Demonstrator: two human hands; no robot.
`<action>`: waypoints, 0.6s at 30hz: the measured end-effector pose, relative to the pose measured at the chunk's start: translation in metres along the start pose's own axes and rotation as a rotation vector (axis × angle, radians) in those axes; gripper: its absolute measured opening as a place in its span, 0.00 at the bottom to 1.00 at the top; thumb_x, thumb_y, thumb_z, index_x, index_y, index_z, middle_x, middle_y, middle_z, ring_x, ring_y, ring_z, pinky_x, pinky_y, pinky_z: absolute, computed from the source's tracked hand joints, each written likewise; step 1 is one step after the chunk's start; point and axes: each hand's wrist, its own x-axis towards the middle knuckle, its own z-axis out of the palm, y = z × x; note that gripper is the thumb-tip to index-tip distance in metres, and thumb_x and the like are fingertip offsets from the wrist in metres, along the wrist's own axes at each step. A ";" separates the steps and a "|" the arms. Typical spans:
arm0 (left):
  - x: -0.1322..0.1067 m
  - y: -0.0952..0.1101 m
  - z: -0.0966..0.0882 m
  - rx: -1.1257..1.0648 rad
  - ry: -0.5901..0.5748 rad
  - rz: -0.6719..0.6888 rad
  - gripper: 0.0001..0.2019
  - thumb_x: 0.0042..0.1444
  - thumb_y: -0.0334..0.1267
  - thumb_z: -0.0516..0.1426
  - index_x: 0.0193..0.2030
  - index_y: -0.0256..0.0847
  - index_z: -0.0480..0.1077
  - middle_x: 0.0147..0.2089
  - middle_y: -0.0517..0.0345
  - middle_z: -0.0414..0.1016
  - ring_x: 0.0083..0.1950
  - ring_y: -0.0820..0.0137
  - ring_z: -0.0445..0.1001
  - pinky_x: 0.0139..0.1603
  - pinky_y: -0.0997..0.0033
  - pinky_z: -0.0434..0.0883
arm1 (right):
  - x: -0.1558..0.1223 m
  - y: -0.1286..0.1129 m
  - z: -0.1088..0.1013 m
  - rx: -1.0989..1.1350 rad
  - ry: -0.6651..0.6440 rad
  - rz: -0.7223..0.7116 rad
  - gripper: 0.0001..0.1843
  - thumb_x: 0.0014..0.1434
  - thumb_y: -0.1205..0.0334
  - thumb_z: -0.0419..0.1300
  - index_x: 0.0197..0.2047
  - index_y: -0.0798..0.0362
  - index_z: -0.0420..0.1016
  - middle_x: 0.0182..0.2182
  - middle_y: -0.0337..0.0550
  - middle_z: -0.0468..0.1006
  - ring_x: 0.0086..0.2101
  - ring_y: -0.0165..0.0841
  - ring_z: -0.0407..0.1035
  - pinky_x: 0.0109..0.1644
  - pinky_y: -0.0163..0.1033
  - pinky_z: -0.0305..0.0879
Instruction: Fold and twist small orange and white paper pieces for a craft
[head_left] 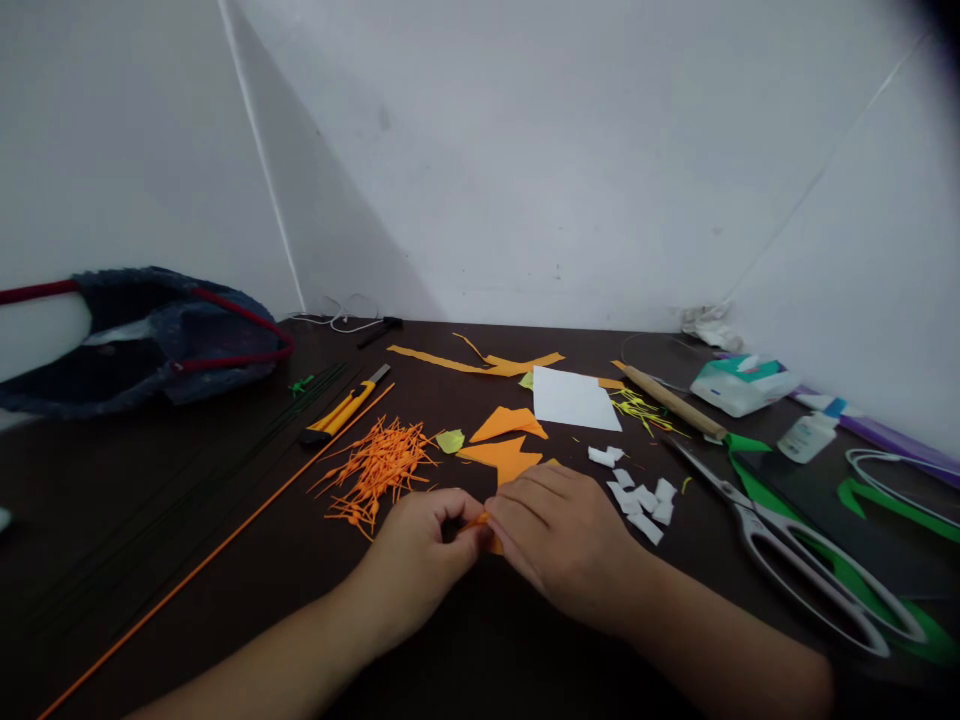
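Note:
My left hand (pixel 426 550) and my right hand (pixel 566 540) meet over the dark table, fingertips almost touching. Between them they pinch a small strip of orange paper (pixel 477 522), mostly hidden by the fingers. Cut orange paper pieces (pixel 510 456) lie just beyond the knuckles. Left of these, a heap of thin twisted orange paper stems (pixel 386 462) spreads near my left hand. A crumpled yellow-green scrap (pixel 450 441) rests between heap and cut pieces. Several folded white paper bits (pixel 643 500) sit right of my right hand.
A yellow utility knife (pixel 345 405) and a long orange rod (pixel 225 555) lie left. Scissors (pixel 787 560), a glue bottle (pixel 808 437), a tissue pack (pixel 742 385) and green strips are right. A white sheet (pixel 576 398) lies ahead; a denim bag (pixel 187 340) stands far left.

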 end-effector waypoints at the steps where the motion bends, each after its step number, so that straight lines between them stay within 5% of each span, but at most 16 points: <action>1: 0.000 0.001 0.000 -0.005 0.001 -0.003 0.07 0.48 0.34 0.51 0.23 0.38 0.67 0.24 0.62 0.67 0.28 0.72 0.64 0.31 0.73 0.62 | 0.000 0.000 0.001 0.002 0.002 0.006 0.14 0.59 0.69 0.46 0.35 0.58 0.73 0.29 0.48 0.74 0.32 0.37 0.65 0.36 0.43 0.60; 18: -0.002 -0.001 0.001 -0.094 -0.112 -0.057 0.09 0.47 0.34 0.51 0.33 0.36 0.71 0.30 0.57 0.73 0.31 0.70 0.68 0.30 0.73 0.63 | 0.004 0.002 0.006 0.359 0.036 0.336 0.03 0.44 0.69 0.56 0.25 0.52 0.66 0.23 0.38 0.71 0.27 0.30 0.63 0.31 0.35 0.57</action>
